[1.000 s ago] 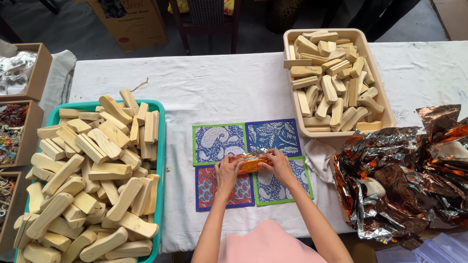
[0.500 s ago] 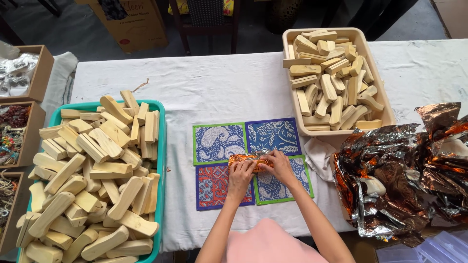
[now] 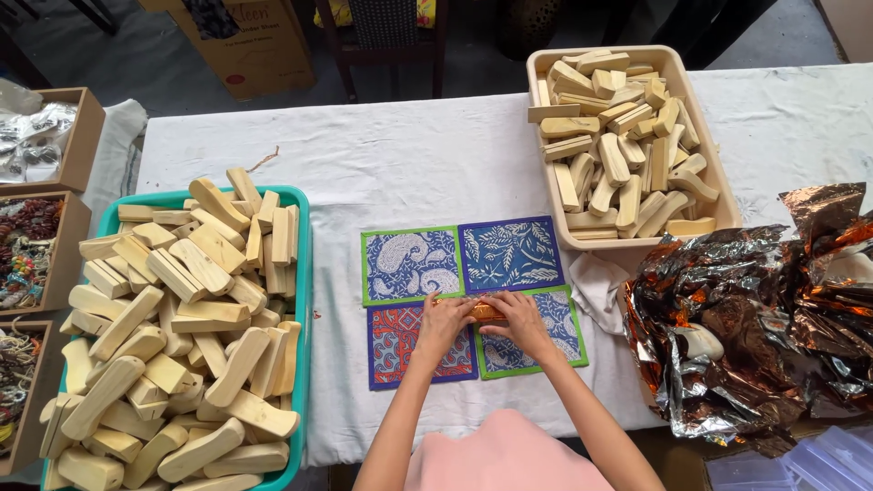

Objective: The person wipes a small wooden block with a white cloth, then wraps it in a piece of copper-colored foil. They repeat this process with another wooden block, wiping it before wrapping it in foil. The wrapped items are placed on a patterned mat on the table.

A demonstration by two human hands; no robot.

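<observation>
The small orange-wrapped piece (image 3: pixel 485 310) lay on the patchwork of four printed cloth squares (image 3: pixel 509 255) at the middle of the white-covered table (image 3: pixel 409 155), near the seam between the upper and lower squares; both hands met over it. The left hand (image 3: pixel 446 323) rested palm down on the orange-red square, its fingers pressed against the piece's left end; the right hand (image 3: pixel 515 320) lay over the green-edged blue square, its fingers closed on the piece's right end; most of the piece was hidden beneath the fingers, so only a strip of shiny orange showed between them.

To the left stood a teal tray (image 3: pixel 300 273) heaped with pale wooden blocks (image 3: pixel 182 336); at the upper right stood a beige tub (image 3: pixel 727 214) filled with more wooden blocks (image 3: pixel 618 145), well apart from the hands. A crumpled heap of copper and silver foil (image 3: pixel 755 318) lay at the right, just beside the cloth squares; a white cloth (image 3: pixel 596 286) lay bunched between the foil and the squares. Brown cardboard boxes (image 3: pixel 77 236) lined the far left edge.
</observation>
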